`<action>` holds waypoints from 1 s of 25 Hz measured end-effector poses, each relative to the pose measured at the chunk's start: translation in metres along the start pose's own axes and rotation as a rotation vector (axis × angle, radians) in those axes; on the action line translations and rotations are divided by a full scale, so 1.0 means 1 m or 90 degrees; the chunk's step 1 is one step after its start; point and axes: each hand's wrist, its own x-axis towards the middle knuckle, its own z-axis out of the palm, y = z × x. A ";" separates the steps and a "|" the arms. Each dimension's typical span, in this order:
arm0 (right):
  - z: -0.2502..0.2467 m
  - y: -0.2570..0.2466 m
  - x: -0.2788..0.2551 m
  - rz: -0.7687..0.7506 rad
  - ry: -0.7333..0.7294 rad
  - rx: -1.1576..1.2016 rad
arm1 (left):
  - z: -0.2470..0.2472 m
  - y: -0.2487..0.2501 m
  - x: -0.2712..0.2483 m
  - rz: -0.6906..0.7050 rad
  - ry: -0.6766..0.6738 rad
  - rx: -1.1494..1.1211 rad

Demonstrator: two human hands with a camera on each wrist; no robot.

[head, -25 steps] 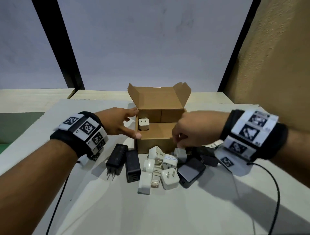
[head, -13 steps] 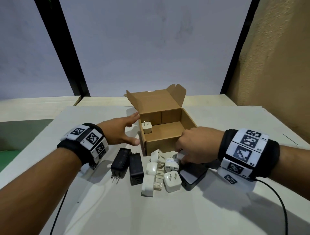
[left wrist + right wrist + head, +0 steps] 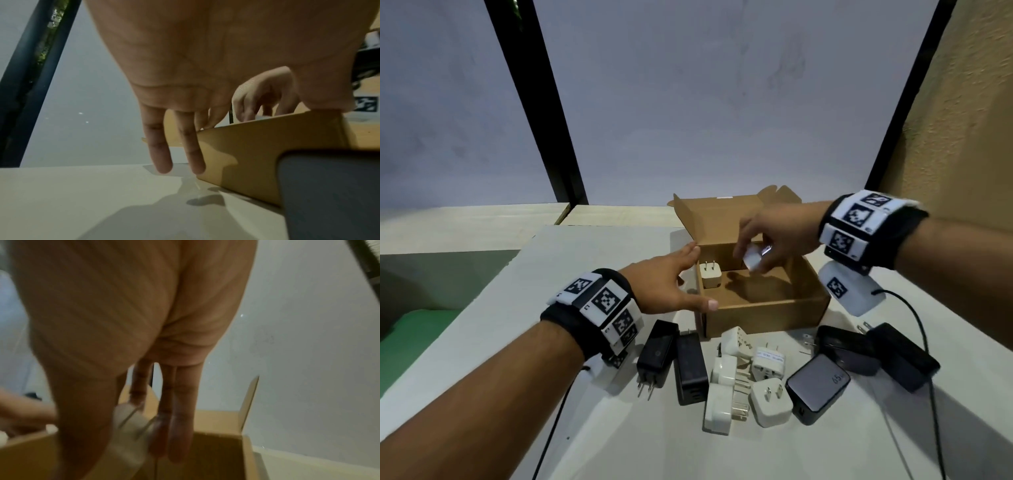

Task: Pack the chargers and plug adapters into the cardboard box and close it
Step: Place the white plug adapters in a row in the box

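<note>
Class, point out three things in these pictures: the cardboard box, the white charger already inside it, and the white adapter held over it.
cardboard box [image 3: 767,318], head view, front wall.
white charger [image 3: 710,279], head view, body below prongs.
white adapter [image 3: 753,258], head view, body below right hand's fingers.

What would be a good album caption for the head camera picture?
Right hand lowers a white adapter into the open cardboard box while the left hand steadies its corner.

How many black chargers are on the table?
5, all in front of the cardboard box: the far-left charger, its neighbour, the 65-marked charger, the middle-right charger and the far-right charger. Others could be hidden under the wrist camera.
</note>
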 end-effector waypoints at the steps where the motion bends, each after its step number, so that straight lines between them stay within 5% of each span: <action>1: 0.003 -0.001 0.007 -0.008 -0.035 -0.016 | -0.001 -0.002 -0.001 0.007 -0.005 -0.005; 9: 0.016 -0.034 0.032 -0.151 -0.160 -0.275 | -0.005 -0.002 -0.001 0.002 -0.014 0.079; 12: 0.013 -0.036 0.030 -0.116 -0.136 -0.254 | -0.006 -0.001 0.000 -0.005 -0.007 0.108; 15: 0.006 -0.027 0.025 0.017 -0.028 -0.160 | -0.005 -0.002 0.000 0.000 -0.009 0.096; 17: 0.011 -0.022 0.025 0.078 -0.038 -0.134 | -0.005 -0.002 -0.001 0.002 -0.009 0.087; 20: 0.024 -0.025 0.027 0.070 -0.131 -0.132 | -0.007 0.000 -0.001 -0.003 -0.015 0.098; 25: 0.012 -0.028 0.026 0.060 -0.080 -0.153 | -0.009 0.003 -0.003 -0.013 -0.011 0.134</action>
